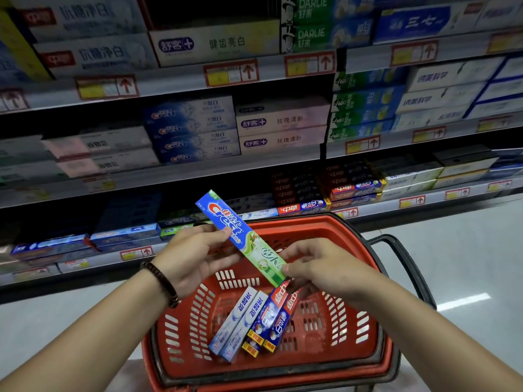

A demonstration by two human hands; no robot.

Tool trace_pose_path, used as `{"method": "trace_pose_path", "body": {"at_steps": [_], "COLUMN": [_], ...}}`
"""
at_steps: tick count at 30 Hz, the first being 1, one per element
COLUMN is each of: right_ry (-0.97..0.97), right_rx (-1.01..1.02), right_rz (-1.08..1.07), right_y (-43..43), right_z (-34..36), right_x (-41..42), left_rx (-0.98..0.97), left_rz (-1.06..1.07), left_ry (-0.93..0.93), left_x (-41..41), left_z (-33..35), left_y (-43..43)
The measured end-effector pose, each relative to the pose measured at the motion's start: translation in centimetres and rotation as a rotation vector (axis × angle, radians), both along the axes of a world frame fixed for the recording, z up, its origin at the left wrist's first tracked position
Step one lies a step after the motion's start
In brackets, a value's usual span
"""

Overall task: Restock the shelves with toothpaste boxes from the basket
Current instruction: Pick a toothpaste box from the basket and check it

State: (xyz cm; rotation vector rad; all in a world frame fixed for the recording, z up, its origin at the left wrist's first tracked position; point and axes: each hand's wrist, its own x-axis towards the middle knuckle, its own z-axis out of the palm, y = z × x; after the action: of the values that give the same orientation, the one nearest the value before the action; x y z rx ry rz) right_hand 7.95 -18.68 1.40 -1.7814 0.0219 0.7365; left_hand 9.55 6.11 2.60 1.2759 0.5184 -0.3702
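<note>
Toothpaste box, long blue-and-green cardboard with Crest lettering (pixel 244 239): held in the air above the red slotted plastic shopping basket (pixel 297 223), in front of the lower shelves. The box lies on a diagonal, with its blue end raised toward the upper left and its green end lowered toward the right. The left hand (pixel 195 256) grips the box near its middle, with the thumb laid on the printed face and the fingers beneath. The right hand (pixel 319 267) pinches the green lower end between thumb and curled fingers. A dark beaded bracelet (pixel 162 281) circles the left wrist. Inside the basket, four further boxes lean side by side against its floor: two white-and-blue toothpaste boxes (pixel 240 321) on the left, touching two red-and-blue toothpaste boxes (pixel 276 318) on the right. A black bar handle (pixel 402 261) rises from the right side of the basket. The basket stands on a pale glossy floor (pixel 452 250). Behind it run tiers of grey store shelving (pixel 175 86) stocked with rows of stacked toothpaste cartons. Red-and-yellow price labels with arrows (pixel 232 72) are fixed along the shelf edges.
</note>
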Motion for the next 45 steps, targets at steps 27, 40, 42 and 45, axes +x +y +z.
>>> {"method": "trace_pose_path", "body": {"at_steps": [27, 40, 42, 45], "right_ry": [-0.11, -0.205, -0.217, -0.237], "right_rx": [0.191, 0.292, 0.307, 0.315], "right_rz": [-0.367, -0.727, -0.751, -0.769], "right_y": [0.6, 3.3, 3.5, 3.8], "right_z": [0.8, 1.0, 0.9, 0.9], "right_x": [2.1, 3.3, 3.3, 3.3], "left_rx": [0.077, 0.248, 0.279, 0.347], "left_rz": [0.142, 0.155, 0.162, 0.177], "left_ry": [-0.116, -0.199, -0.2, -0.19], "left_x": [0.4, -0.2, -0.3, -0.1], "left_z": [2.4, 2.4, 2.2, 2.1], "left_y": [3.1, 4.3, 4.6, 5.0]}}
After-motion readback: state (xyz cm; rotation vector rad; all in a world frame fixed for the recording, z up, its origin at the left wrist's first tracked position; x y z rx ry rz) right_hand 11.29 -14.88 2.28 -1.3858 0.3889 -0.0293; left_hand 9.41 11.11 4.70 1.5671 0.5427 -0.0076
